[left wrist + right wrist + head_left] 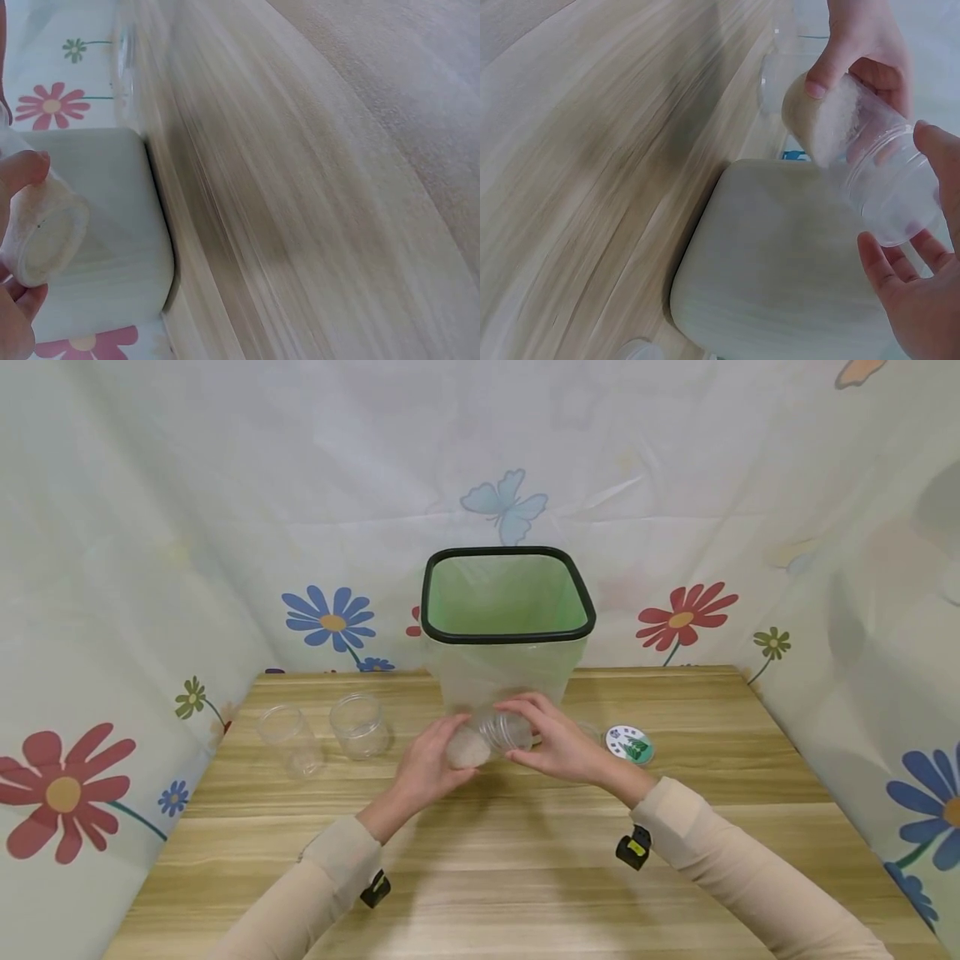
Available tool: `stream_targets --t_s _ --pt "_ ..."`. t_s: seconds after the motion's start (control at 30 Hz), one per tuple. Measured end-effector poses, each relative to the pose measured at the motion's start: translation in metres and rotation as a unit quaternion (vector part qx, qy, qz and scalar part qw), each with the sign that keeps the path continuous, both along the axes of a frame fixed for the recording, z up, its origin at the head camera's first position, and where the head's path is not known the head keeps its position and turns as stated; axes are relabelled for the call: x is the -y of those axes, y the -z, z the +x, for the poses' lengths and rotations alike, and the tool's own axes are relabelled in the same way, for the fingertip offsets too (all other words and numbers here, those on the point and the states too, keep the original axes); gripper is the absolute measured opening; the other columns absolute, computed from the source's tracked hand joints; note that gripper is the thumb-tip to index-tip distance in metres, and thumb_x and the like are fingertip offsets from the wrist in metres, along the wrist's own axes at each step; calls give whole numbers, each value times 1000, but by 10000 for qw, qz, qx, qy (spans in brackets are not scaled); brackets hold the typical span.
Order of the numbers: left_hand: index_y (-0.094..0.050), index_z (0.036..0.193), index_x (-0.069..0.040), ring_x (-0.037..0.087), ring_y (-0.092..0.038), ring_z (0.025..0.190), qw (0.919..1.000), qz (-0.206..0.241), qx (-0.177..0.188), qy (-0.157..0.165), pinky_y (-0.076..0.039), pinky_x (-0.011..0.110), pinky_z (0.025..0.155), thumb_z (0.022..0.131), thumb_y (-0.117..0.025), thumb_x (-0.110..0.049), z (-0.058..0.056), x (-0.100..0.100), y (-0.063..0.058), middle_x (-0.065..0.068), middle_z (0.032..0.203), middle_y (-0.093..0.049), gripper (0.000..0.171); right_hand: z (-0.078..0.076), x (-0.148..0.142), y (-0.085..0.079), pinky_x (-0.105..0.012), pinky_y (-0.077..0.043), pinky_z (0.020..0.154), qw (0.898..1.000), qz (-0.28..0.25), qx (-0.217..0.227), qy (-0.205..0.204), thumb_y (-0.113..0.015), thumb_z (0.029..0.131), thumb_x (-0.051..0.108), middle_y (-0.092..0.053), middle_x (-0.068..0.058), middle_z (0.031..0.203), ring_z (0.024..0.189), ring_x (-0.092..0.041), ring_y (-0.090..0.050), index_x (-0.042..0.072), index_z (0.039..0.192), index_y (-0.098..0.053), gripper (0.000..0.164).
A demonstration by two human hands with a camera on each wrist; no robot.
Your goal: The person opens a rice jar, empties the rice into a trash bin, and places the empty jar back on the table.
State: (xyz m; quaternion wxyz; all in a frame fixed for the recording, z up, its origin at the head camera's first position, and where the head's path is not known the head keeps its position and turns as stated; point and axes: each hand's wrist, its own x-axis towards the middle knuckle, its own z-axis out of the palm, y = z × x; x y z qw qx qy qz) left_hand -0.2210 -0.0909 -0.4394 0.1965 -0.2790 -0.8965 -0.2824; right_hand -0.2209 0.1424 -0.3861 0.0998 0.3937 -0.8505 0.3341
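Note:
My left hand grips a clear plastic jar by its base end. White grains fill the bottom of this jar, which is tilted toward the right. A second clear jar is held in my right hand, thumb on one side and fingers on the other. The two jars meet mouth to mouth above the table, in front of the bin. No grains can be made out in the right jar. In the left wrist view, the base of the grain jar shows between thumb and fingers.
A pale green bin with a black rim stands at the back of the wooden table. Two clear containers stand at left, a wide jar and a narrow cup. Right of my right hand lies a round printed disc.

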Motion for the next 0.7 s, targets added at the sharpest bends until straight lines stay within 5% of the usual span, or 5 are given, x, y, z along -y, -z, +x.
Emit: stream_targets --t_s 0.37,0.7 --pt "-50 126 -7 26 -56 109 9992 35 295 -263 -48 40 90 58 -86 -23 2 7 4 10 121 -58 79 3 -13 8 -30 -49 70 9987 308 -51 399 -74 76 14 -49 -11 119 93 -21 -52 10 129 -50 59" --pt "-51 124 -5 28 -57 107 9992 142 240 -291 -49 42 89 57 -86 -18 4 14 5 12 119 -59 77 7 -29 25 -42 -47 89 9954 773 -57 555 -75 74 16 -51 -13 117 107 -25 -51 10 128 -50 60"
